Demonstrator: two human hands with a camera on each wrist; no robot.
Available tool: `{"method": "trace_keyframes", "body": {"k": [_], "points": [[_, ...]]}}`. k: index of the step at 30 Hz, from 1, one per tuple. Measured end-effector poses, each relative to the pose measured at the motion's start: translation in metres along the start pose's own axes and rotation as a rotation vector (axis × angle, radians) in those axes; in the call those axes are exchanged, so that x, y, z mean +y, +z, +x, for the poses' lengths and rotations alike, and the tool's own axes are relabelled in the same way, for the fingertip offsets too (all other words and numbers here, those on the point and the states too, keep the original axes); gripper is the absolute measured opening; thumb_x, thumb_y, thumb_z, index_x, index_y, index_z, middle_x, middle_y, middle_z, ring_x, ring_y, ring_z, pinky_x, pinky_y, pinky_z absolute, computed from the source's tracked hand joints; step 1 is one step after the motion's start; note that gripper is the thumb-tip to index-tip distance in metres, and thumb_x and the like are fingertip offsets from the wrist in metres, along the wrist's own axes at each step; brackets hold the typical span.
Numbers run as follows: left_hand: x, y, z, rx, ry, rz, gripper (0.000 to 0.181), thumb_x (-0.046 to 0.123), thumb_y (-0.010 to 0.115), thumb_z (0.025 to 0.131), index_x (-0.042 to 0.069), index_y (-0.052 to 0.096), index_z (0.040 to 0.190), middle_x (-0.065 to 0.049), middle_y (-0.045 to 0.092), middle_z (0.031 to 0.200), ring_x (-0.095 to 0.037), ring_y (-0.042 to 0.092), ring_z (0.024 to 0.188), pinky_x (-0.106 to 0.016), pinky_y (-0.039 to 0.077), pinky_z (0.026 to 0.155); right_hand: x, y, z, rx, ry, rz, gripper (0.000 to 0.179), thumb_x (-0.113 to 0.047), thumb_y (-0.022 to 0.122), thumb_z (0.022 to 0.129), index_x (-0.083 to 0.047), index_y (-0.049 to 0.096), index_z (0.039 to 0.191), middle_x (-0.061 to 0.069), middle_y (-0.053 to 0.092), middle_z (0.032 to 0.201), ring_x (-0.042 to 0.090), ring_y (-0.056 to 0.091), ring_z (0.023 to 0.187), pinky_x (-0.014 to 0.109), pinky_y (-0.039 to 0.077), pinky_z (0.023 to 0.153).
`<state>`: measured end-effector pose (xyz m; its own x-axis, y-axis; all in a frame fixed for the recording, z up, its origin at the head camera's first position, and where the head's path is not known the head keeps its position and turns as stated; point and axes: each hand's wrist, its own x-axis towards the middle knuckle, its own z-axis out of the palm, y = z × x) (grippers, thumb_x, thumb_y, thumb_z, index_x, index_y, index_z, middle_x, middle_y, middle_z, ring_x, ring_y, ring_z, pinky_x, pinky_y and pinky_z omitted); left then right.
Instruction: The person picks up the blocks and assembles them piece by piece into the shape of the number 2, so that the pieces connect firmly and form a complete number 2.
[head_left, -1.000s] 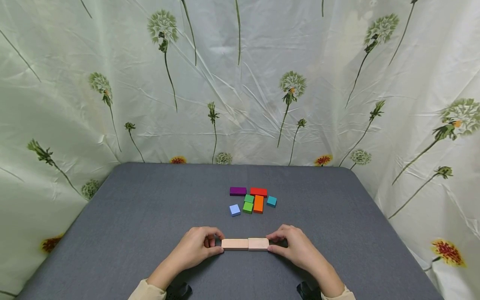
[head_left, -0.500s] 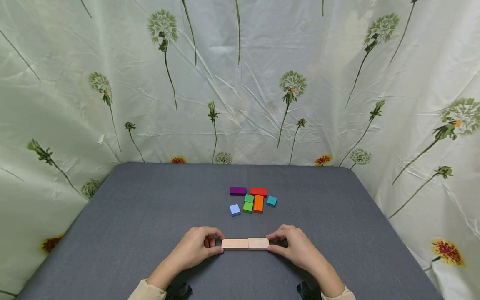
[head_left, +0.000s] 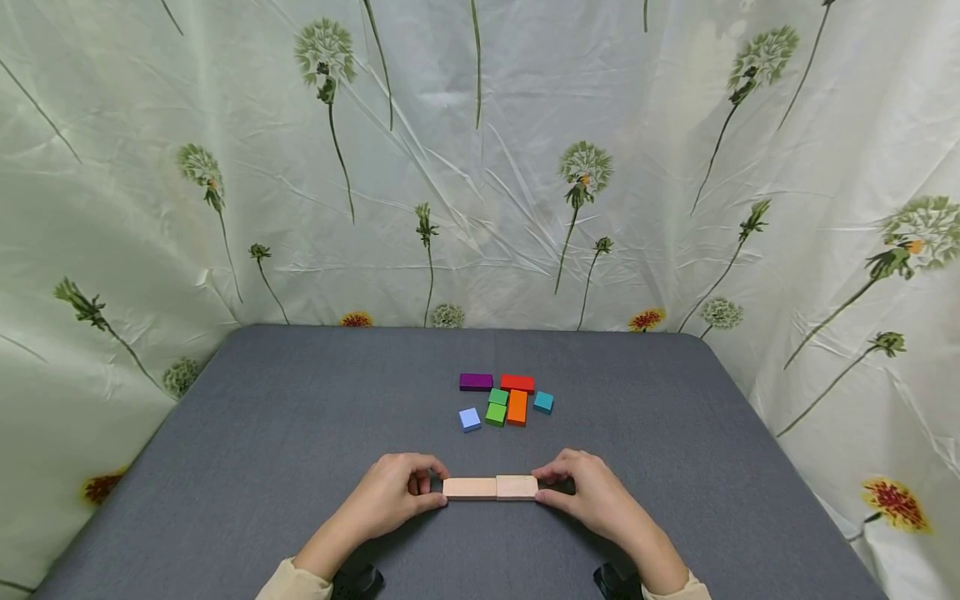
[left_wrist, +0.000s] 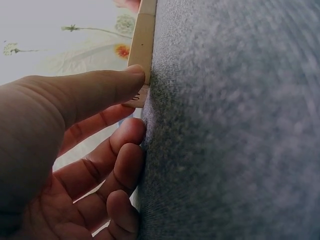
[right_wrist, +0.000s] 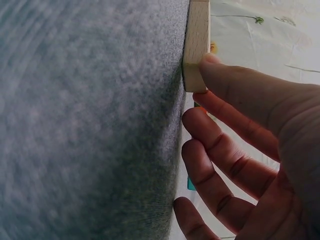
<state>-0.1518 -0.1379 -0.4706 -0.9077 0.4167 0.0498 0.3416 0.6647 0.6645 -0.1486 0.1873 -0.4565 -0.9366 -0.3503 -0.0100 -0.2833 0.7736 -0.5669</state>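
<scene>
over on the grey desk (head_left: 300,408), the left wooden block (head_left: 469,489) and the right wooden block (head_left: 517,488) lie end to end, nearer the person than the coloured blocks (head_left: 517,408). the left hand (head_left: 393,493) has the left one's outer end pinched between thumb and forefinger; the right hand (head_left: 588,492) grips the right one's outer end likewise, the spare fingers of both loosely bent. i'd judge the wood light, stiff and hard to hurt, smooth enough to slide; the outer corners look the sensible hold, since that leaves the seam free. a slight step at that seam reads best from the head; only the left wrist view gives the dark marking (left_wrist: 135,96) on the left block's end, too partial to read, while the right wrist view bares grain along the right one's near side.
</scene>
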Motion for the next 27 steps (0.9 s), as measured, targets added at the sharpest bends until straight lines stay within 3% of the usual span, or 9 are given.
{"method": "trace_keyframes", "body": {"k": [17,27], "points": [[0.0008,0.0008,-0.0037,-0.02,-0.016,-0.031,0.019,0.022,0.09,0.088,0.021,0.077,0.102,0.013,0.058,0.075,0.001,0.049,0.065,-0.021,0.04,0.06,0.0021,-0.001,-0.0008,-0.036,-0.05,0.037,0.021,-0.024,0.089,0.09,-0.015,0.085,0.108,-0.011,0.071,0.094,0.0,0.056,0.082,0.024,0.048,0.075],[0.0,0.0014,-0.006,-0.019,0.012,-0.08,0.019,0.021,0.09,0.088,0.019,0.077,0.102,0.012,0.059,0.075,0.001,0.049,0.064,-0.021,0.042,0.058,0.0033,-0.0017,-0.0023,-0.044,-0.082,0.102,0.019,-0.019,0.088,0.09,-0.012,0.084,0.108,-0.009,0.07,0.092,-0.001,0.058,0.081,0.023,0.05,0.072]]}}
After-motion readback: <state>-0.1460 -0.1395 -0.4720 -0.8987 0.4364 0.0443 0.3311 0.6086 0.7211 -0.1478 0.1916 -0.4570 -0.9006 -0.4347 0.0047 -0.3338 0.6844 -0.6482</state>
